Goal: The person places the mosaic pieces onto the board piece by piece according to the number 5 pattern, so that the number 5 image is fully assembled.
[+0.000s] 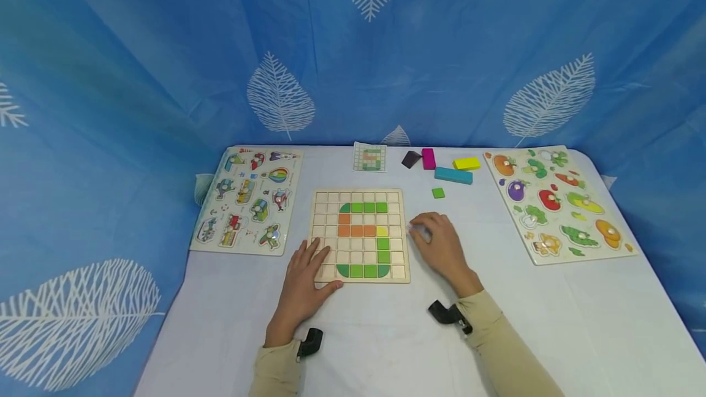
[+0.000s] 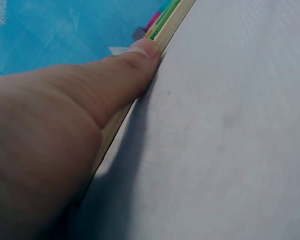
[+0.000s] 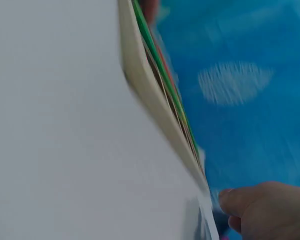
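Observation:
A wooden grid board (image 1: 399, 234) lies mid-table, with green, orange and one yellow tile set in its squares. My left hand (image 1: 307, 269) lies flat on the board's near left corner, fingers straight. In the left wrist view its thumb (image 2: 135, 55) presses against the board's edge (image 2: 166, 31). My right hand (image 1: 437, 241) rests on the table just off the board's right edge, fingers curled down over a small pale spot. Whether they pinch anything is not clear. The right wrist view shows the board's side (image 3: 152, 95) and these curled fingers (image 3: 265, 210).
Behind the board lie a small green square (image 1: 438, 192), a cyan bar (image 1: 453, 174), a yellow block (image 1: 466, 163), a magenta block (image 1: 428, 158), a dark piece (image 1: 410, 159) and a pattern card (image 1: 369, 157). A vehicle puzzle (image 1: 248, 200) lies left, a vegetable puzzle (image 1: 559, 201) right.

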A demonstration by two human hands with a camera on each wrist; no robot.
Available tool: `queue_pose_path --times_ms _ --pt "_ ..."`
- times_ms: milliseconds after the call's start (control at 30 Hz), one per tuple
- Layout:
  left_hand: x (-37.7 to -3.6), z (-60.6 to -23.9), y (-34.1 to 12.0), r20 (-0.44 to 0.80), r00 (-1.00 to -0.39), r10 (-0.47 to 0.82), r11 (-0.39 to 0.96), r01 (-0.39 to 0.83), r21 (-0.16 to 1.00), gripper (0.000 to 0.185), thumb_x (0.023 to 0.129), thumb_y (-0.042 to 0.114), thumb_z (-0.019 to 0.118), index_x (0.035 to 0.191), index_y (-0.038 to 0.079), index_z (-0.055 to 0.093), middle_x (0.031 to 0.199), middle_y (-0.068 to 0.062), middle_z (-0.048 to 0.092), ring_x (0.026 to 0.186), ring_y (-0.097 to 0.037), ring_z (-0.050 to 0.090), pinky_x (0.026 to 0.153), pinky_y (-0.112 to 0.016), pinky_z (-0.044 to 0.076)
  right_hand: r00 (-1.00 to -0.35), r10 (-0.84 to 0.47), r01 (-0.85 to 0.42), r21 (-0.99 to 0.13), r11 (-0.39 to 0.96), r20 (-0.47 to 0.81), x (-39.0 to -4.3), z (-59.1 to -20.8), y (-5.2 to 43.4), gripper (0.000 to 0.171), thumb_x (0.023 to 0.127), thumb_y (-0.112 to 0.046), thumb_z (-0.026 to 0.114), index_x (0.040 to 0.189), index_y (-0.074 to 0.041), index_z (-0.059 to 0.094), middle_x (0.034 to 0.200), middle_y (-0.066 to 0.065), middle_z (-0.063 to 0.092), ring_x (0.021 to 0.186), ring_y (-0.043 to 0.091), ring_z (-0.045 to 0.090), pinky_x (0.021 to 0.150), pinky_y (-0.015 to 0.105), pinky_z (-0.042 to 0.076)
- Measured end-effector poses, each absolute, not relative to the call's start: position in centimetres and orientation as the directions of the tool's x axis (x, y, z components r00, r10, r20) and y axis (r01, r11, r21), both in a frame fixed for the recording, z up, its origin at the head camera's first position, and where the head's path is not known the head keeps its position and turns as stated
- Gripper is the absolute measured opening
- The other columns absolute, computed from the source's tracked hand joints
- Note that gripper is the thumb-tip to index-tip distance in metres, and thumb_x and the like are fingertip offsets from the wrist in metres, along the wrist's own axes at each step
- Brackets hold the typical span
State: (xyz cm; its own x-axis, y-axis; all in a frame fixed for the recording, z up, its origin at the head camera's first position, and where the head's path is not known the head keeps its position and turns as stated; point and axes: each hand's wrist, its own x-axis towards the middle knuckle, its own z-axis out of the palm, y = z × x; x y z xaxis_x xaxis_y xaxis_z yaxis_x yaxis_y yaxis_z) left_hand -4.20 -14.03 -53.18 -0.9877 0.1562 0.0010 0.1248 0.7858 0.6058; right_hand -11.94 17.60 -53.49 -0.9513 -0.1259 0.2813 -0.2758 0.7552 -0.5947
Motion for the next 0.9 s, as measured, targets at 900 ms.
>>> queue_pose_path --times_ms 900 --pt "-4.1 -53.3 -13.9 -0.011 -0.989 0.149 0.78 0.111 0.615 0.08 0.083 0.043 0.083 0.15 0.013 0.051 0.166 -0.012 0.033 0.158 -0.038 0.017 0.127 -0.06 0.015 -0.982 -0.113 -0.183 -0.602 0.777 0.152 -16.4 -52.4 21.1 0.027 0.099 -0.016 0.066 0.125 -0.007 0.066 0.128 0.015 0.065 0.112 0.031 0.062 0.096 0.049 0.052"
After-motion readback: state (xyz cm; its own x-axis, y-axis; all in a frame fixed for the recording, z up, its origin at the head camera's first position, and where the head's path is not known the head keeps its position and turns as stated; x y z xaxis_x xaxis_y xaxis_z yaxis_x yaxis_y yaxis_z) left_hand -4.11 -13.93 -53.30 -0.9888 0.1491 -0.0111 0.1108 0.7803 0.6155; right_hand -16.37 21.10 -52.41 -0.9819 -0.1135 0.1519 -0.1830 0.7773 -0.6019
